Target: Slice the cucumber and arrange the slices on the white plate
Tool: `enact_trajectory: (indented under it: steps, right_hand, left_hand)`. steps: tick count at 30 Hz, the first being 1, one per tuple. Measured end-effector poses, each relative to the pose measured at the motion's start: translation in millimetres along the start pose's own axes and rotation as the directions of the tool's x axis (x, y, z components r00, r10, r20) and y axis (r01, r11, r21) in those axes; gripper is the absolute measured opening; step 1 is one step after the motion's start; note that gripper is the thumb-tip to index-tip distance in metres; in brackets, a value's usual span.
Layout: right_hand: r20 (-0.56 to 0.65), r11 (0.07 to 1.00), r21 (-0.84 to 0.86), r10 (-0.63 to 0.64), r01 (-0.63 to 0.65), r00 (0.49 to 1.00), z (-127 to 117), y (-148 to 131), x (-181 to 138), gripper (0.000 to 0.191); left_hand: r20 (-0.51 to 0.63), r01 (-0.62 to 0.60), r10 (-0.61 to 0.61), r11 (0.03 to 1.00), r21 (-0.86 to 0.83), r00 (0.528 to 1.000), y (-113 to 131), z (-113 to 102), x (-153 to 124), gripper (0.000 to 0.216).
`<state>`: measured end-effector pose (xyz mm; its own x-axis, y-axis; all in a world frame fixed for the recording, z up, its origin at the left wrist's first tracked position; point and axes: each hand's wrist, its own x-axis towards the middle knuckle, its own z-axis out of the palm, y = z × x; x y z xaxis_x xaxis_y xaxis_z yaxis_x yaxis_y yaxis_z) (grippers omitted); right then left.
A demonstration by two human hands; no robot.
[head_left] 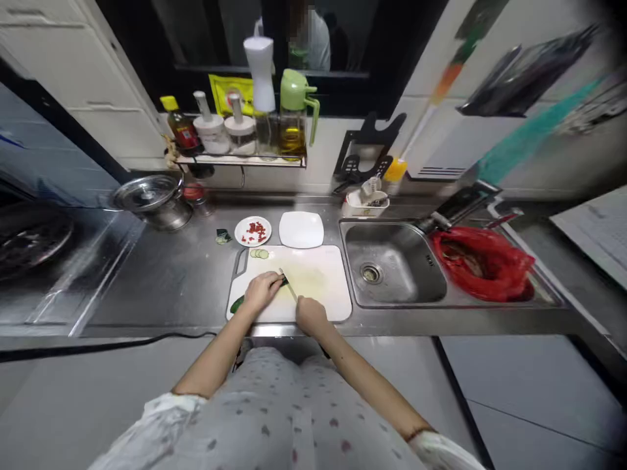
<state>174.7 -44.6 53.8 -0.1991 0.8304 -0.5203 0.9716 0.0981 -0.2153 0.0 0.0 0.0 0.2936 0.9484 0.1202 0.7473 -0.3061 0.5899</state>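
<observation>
Just below the middle of the frame, the left hand (263,289) curls down over a cucumber (237,304), fingers clamped on it. The right hand (311,314), just beside it to the right, is closed around the handle of a knife (292,292), its blade slanting up and left to the cucumber's tip. The hands are apart, and all this sits on the white cutting board (337,287). Dark green shows on both sides of that left hand; whether it's one length or two, I can't tell. This cucumber should be light and firm, its skin slick and its round side ready to roll, so the best hold is from above, fingertips tucked back from the blade. Up at the board's top left lie pale slices (259,254), likely floppy and easily torn, best lifted by their edges. Above them, a small plate (238,232) carries red bits (256,228).
</observation>
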Motion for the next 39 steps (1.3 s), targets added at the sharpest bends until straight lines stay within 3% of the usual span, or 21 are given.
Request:
enact_trajectory:
  steps: [7, 20, 31, 39]
  right_hand:
    - [0.036, 1.000, -0.003, 0.027, -0.027, 0.999, -3.0, 1.6, -1.5, 0.030]
    - [0.032, 0.998, -0.006, 0.059, -0.059, 0.998, 15.3, 13.0, -8.5, 0.030]
    - [0.007, 0.999, 0.011, 0.034, -0.034, 0.999, -5.7, -7.5, 22.9, 0.033]
    - [0.001, 0.999, 0.019, 0.033, -0.033, 0.999, -6.7, -8.2, 22.1, 0.034]
  left_hand:
    - [0.002, 0.010, -0.010, 1.000, -0.003, 1.000, -3.8, 1.2, 2.2, 0.026]
    - [-0.004, 0.008, -0.008, 1.000, 0.005, 1.000, 0.1, -1.6, 2.1, 0.025]
    - [-0.003, 0.003, -0.003, 1.000, 0.013, 1.000, -3.5, -0.2, 2.5, 0.023]
    - [-0.001, 0.012, -0.012, 1.000, 0.016, 1.000, -2.2, -1.2, 2.1, 0.023]
